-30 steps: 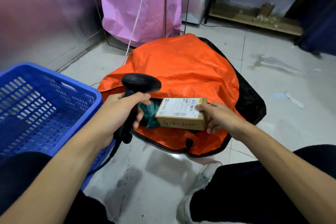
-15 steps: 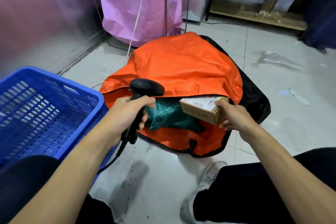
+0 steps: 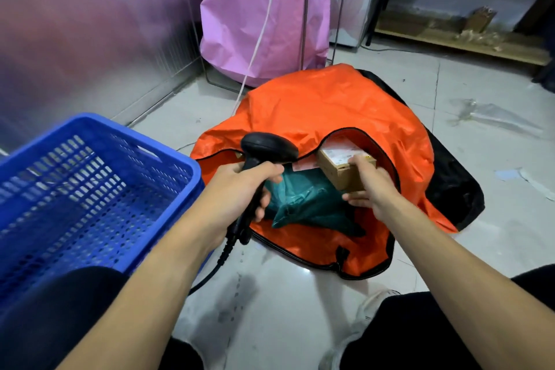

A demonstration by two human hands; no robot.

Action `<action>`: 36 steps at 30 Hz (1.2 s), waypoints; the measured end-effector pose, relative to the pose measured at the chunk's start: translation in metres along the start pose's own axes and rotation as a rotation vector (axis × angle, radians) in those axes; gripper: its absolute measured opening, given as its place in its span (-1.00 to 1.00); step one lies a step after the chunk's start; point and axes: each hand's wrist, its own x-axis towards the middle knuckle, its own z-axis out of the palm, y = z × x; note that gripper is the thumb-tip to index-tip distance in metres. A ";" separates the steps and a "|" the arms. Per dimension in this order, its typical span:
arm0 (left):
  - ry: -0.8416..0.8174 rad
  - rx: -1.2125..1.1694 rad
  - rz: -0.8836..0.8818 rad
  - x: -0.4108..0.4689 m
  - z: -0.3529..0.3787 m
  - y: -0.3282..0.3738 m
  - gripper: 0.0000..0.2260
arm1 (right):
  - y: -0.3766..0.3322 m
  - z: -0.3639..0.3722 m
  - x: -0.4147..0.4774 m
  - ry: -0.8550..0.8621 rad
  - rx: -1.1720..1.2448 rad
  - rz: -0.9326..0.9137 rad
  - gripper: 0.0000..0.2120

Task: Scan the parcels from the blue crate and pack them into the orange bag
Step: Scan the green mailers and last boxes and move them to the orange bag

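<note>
- Head view, bottom edge: black trouser legs (image 3: pixel 435 336) in both lower corners, white shoe (image 3: pixel 371 306) beside the right one, on pale floor tiles (image 3: pixel 270 315).
- Lower left: blue crate (image 3: pixel 90 189) with perforated walls, near corner hidden behind the left leg; close beside the bag, touching or not impossible to tell.
- Centre left: left hand (image 3: pixel 240 189) wrapped round the handle of a black scanner (image 3: pixel 267 146), fingers curled and pressed together, thumb over the top; scanner head raised over the left end of the bag's mouth; coiled cable (image 3: pixel 220 258) hanging from the handle base to the floor.
- Centre right: right hand (image 3: pixel 375 186) reaching into the bag's mouth, gripping a cardboard box (image 3: pixel 338 170), fingers laid close together over its top, thumb stuck out along its near lower edge.
- Box tilted, white label (image 3: pixel 336 147) up, inside the bag, partly under the upper flap, resting on a green mailer (image 3: pixel 306 204).
- Mid frame: orange bag (image 3: pixel 324 111) lying on the floor, black-trimmed mouth gaping toward the camera, black underside showing at its right.
- Further back, right: clear plastic scrap (image 3: pixel 492 117) on the tiles.
- Top centre: pink sack (image 3: pixel 258 9) on a wire frame, white cord down its front.
- Top right: wooden shelf (image 3: pixel 450 39) low against the wall.
- Top left: blurred metal panel (image 3: pixel 90 24).
</note>
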 end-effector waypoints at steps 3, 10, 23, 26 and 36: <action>0.012 -0.019 0.008 0.004 -0.008 0.000 -0.70 | 0.020 0.012 0.006 -0.042 -0.078 0.076 -0.64; 0.058 -0.085 -0.003 0.012 -0.020 0.002 -0.75 | 0.025 0.045 0.050 -0.070 0.206 0.066 -0.70; 0.064 -0.113 -0.010 0.022 -0.027 0.005 -0.78 | 0.018 0.072 0.029 -0.203 -0.197 0.009 -0.83; 0.064 -0.107 -0.009 0.020 -0.026 0.004 -0.78 | 0.008 0.068 0.022 -0.249 -0.243 -0.034 -0.74; 0.126 -0.089 0.039 0.012 -0.026 0.007 -0.75 | -0.038 0.062 0.013 -0.354 0.172 -0.073 -0.60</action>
